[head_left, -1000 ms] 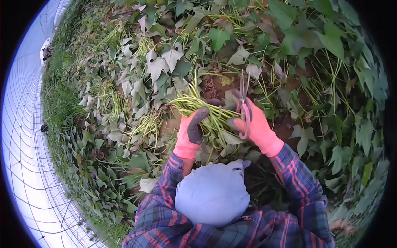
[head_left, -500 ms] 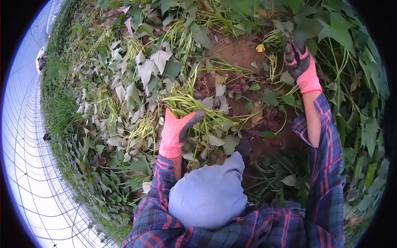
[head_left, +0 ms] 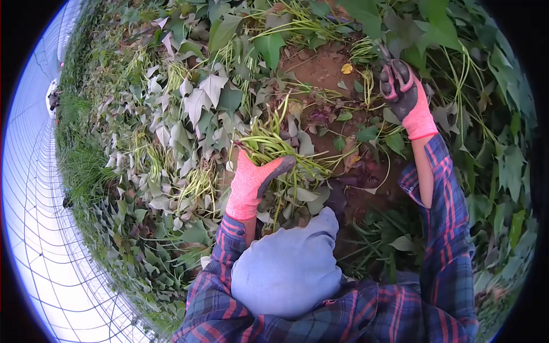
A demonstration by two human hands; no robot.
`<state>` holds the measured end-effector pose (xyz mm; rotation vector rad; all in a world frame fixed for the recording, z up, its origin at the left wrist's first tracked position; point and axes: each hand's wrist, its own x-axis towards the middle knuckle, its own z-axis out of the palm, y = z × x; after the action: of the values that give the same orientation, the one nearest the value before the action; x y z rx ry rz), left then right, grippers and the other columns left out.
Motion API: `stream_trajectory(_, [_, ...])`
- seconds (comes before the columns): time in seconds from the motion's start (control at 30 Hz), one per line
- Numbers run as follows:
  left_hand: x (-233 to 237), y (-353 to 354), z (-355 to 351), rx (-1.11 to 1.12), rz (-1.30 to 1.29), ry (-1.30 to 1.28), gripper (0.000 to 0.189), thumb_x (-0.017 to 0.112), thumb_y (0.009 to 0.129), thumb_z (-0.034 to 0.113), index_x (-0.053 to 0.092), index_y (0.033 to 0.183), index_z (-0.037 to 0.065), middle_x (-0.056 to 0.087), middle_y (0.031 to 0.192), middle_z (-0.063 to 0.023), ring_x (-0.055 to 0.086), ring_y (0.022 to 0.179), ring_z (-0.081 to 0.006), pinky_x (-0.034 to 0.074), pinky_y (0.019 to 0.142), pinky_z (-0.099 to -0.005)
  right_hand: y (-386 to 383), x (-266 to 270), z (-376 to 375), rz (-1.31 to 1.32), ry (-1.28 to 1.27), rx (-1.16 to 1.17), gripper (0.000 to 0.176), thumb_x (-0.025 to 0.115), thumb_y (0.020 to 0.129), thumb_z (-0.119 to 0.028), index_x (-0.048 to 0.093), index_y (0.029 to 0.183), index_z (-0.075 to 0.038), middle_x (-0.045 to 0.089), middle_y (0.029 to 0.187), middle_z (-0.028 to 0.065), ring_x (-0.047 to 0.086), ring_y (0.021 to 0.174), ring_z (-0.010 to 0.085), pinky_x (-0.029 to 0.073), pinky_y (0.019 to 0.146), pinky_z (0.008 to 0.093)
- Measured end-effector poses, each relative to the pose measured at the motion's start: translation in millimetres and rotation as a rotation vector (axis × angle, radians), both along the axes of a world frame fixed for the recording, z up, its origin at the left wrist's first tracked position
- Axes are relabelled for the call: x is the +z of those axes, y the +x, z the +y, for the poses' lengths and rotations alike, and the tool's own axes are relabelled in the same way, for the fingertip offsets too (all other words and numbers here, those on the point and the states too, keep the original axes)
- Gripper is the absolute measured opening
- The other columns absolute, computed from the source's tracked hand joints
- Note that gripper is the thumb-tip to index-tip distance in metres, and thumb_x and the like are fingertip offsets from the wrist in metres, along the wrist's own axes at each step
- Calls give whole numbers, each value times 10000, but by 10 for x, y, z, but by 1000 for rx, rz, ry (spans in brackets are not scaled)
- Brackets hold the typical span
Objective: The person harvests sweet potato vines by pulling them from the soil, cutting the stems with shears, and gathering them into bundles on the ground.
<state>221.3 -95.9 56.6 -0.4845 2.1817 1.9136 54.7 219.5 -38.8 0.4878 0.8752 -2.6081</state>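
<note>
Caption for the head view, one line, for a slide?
Left gloved hand clasps a bundle of green stems; right gloved hand holds scissors among leafy vines.

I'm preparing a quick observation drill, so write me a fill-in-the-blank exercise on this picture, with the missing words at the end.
1. The left hand, bunched around green stems, wears a ____.
2. The right hand holds a pair of ____.
3. In the picture, the right hand sits ____ up than the left hand.

Missing words: glove; scissors; higher.
</note>
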Motion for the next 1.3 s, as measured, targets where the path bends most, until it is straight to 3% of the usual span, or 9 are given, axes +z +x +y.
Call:
stream_trajectory(0.3, [246, -36, 209, 7, 72, 126, 468, 750, 697, 67, 525, 1101, -10, 634, 943, -88, 629, 822, -162, 527, 726, -279, 1271, 949, 190, 26, 217, 191, 389, 499, 923, -281, 501, 1205, -13, 611, 859, 87, 593, 676, 171, 475, 570, 248])
stream_trajectory(0.57, [1070, 178, 393, 13, 443, 161, 482, 707, 722, 56, 516, 1162, 1, 579, 1054, -92, 575, 900, -177, 469, 816, -292, 2659, 2727, 1441, 131, 1107, 255, 414, 521, 914, -224, 477, 1269, -15, 592, 906, 27, 514, 672, 34, 403, 558, 156])
stream_trajectory(0.63, [1287, 306, 378, 22, 513, 146, 472, 696, 730, 67, 517, 1162, -2, 576, 1066, -94, 573, 904, -182, 465, 826, -297, 3146, 2927, 1810, 529, 1688, 138, 430, 524, 917, -281, 495, 1249, -9, 609, 908, 34, 497, 653, 41, 379, 533, 168])
stream_trajectory(0.8, [1612, 633, 400, -48, 605, 88, 448, 685, 740, 59, 533, 1156, -8, 582, 1069, -93, 561, 944, -176, 449, 860, -306, 4237, 3303, 2592, 370, 792, -288, 437, 452, 947, -150, 377, 1337, 32, 512, 1241, 106, 534, 1070, 183, 456, 888, 250])
stream_trajectory(1.03, [1127, 556, 777, -160, 529, 44, 451, 694, 737, 53, 532, 1151, -22, 582, 1069, -100, 570, 936, -174, 464, 851, -295, 5066, 2443, 3294, 547, 415, -371, 396, 398, 957, -150, 416, 1316, 14, 468, 1318, 160, 518, 1118, 233, 484, 879, 291])
stream_trajectory(1.07, [1181, 607, 873, -148, 471, 68, 430, 699, 734, 53, 541, 1125, -33, 597, 1035, -102, 582, 923, -176, 478, 843, -292, 5263, 2577, 3223, 340, 605, -574, 374, 397, 960, -200, 459, 1271, -2, 560, 1168, 128, 563, 853, 165, 451, 588, 214])
stream_trajectory(1.17, [968, 488, 994, -254, 402, 87, 348, 654, 770, 39, 568, 1095, -50, 625, 986, -104, 601, 945, -192, 477, 855, -291, 5850, 2762, 3264, 552, 326, -315, 378, 397, 957, -173, 458, 1292, -11, 488, 1308, 140, 527, 1100, 226, 486, 839, 281])
stream_trajectory(1.23, [884, 469, 1162, -373, 380, -64, 263, 588, 827, 105, 633, 1021, -67, 600, 1063, -126, 590, 993, -187, 438, 905, -286, 6254, 2840, 3298, 502, 519, -524, 363, 363, 955, -82, 434, 1304, -11, 428, 1361, 118, 466, 1201, 232, 416, 974, 311])
stream_trajectory(1.3, [788, 388, 1190, -542, 540, -307, 264, 569, 836, 98, 634, 1044, -51, 584, 1082, -129, 585, 1001, -187, 433, 911, -290, 6325, 2949, 3407, 124, 1692, -688, 355, 389, 960, -178, 466, 1265, -14, 526, 1260, 119, 556, 1066, 185, 470, 798, 213])
